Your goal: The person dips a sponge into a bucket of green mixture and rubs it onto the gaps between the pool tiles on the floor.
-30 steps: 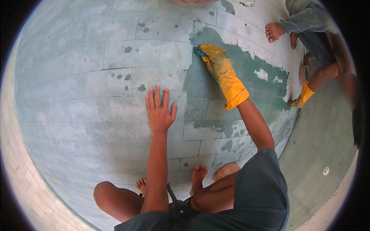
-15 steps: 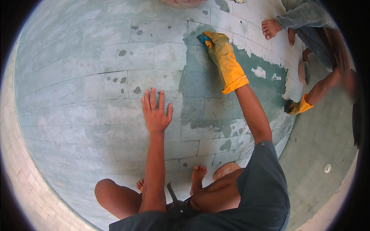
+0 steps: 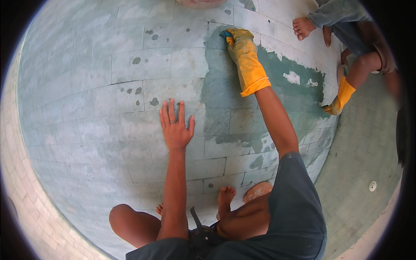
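Observation:
My bare left hand point(image 3: 177, 125) lies flat on the pale green-grey tiles point(image 3: 117, 97), fingers spread, a ring on one finger. A yellow rubber glove point(image 3: 253, 71) covers my right hand point(image 3: 240, 41). Its fingers are closed round a small blue-green scrubbing pad point(image 3: 224, 34), mostly hidden by the glove and pressed to the tiles. The pad is at the upper left edge of a dark green wet patch point(image 3: 286, 91), which runs right and down from my right hand. Two pale bits point(image 3: 291, 77) show inside that patch.
At the right, another person's yellow-gloved hand point(image 3: 341, 99) touches the patch's edge; their bare foot point(image 3: 303, 28) is above. A round reddish container point(image 3: 201, 2) shows at the top edge, another point(image 3: 258, 190) beside my knee. A lower tiled surface with a round drain point(image 3: 372, 186) lies right.
My right hand has slid slightly up and left with the pad. The other person's gloved hand has shifted, its arm now more upright. My left hand stays in place.

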`<state>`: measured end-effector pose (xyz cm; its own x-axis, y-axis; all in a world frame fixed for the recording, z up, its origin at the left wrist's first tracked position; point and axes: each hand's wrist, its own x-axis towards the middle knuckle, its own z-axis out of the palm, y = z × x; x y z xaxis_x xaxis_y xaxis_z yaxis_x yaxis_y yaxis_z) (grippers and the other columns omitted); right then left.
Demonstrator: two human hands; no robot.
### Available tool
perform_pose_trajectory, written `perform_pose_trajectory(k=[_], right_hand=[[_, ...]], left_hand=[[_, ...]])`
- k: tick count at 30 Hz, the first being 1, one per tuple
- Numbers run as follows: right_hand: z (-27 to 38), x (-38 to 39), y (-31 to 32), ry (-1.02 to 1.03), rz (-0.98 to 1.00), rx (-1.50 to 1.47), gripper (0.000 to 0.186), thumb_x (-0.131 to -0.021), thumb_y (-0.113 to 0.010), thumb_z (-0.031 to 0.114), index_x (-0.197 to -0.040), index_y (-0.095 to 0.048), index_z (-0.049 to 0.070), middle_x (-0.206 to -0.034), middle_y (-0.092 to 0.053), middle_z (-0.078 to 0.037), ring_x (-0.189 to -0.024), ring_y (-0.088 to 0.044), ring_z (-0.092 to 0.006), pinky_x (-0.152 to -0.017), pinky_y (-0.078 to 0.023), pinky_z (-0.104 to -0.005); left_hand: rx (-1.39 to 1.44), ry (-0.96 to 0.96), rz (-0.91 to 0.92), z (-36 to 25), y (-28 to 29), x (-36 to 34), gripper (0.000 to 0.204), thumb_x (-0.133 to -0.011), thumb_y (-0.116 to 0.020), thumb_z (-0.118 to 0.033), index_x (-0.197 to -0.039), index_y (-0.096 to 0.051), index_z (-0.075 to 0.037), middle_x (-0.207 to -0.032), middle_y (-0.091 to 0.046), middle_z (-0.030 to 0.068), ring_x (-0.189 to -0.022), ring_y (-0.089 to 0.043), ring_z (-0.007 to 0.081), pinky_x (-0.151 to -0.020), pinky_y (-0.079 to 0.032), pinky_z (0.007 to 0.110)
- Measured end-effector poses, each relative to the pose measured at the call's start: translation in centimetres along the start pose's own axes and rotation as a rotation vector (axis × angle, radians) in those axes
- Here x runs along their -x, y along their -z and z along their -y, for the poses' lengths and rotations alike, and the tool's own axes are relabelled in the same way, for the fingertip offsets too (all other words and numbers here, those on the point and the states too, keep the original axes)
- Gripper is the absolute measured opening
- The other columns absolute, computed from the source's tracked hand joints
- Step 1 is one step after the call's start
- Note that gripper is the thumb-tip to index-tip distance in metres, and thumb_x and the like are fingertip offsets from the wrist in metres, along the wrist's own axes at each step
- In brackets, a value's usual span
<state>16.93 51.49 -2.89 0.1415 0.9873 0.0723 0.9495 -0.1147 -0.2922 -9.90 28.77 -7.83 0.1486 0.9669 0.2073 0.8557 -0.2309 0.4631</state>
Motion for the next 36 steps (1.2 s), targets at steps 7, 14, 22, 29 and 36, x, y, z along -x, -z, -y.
perform_pose_trajectory(k=[7,14,22,29,36], right_hand=[[1.9,9.9,-1.9,0.482,0.144,-0.162,0.027,-0.090,-0.067,0.008,-0.115,-0.075,0.013,-0.117,-0.073,-0.010,-0.113,-0.066,-0.0338,-0.094,-0.055,-0.0386],[1.1,3.2,-1.3,0.187,-0.135,-0.031,0.027,-0.090,-0.067,0.006,-0.115,-0.074,0.013,-0.116,-0.073,-0.011,-0.109,-0.066,-0.0339,-0.094,-0.055,-0.0392],[-1.6,13.8,0.9,0.383,0.324,-0.137,0.042,-0.080,-0.072,-0.004,-0.116,-0.073,0.016,-0.113,-0.073,-0.008,-0.104,-0.068,-0.0307,-0.088,-0.057,-0.0379],[-2.4,1.0,-1.9,-0.049,-0.235,0.006,0.027,-0.090,-0.067,0.007,-0.116,-0.074,0.014,-0.118,-0.073,-0.013,-0.110,-0.067,-0.0338,-0.099,-0.052,-0.0410],[2.0,3.6,-2.7,0.193,0.013,-0.135,0.026,-0.089,-0.068,0.010,-0.114,-0.074,0.015,-0.117,-0.073,-0.012,-0.110,-0.065,-0.0359,-0.096,-0.054,-0.0437]], left_hand=[[-0.028,0.032,0.020,1.6,0.5,1.0,0.058,-0.092,-0.069,-0.032,-0.144,-0.055,-0.010,-0.157,-0.039,0.0158,-0.148,-0.032,0.0410,-0.120,-0.028,0.058],[0.008,-0.001,0.012,-0.2,-0.1,0.4,0.058,-0.092,-0.069,-0.032,-0.144,-0.056,-0.010,-0.156,-0.039,0.0165,-0.147,-0.032,0.0413,-0.120,-0.028,0.058],[-0.030,0.033,0.018,1.4,0.4,0.8,0.057,-0.092,-0.068,-0.032,-0.144,-0.056,-0.010,-0.157,-0.039,0.0163,-0.147,-0.033,0.0403,-0.120,-0.028,0.057],[-0.017,0.010,0.004,0.2,-0.4,0.5,0.058,-0.092,-0.068,-0.032,-0.144,-0.055,-0.011,-0.157,-0.039,0.0158,-0.148,-0.032,0.0405,-0.120,-0.029,0.058],[-0.023,0.039,0.030,0.9,0.4,1.0,0.060,-0.092,-0.069,-0.033,-0.145,-0.054,-0.011,-0.157,-0.039,0.0156,-0.147,-0.032,0.0411,-0.120,-0.028,0.058]])
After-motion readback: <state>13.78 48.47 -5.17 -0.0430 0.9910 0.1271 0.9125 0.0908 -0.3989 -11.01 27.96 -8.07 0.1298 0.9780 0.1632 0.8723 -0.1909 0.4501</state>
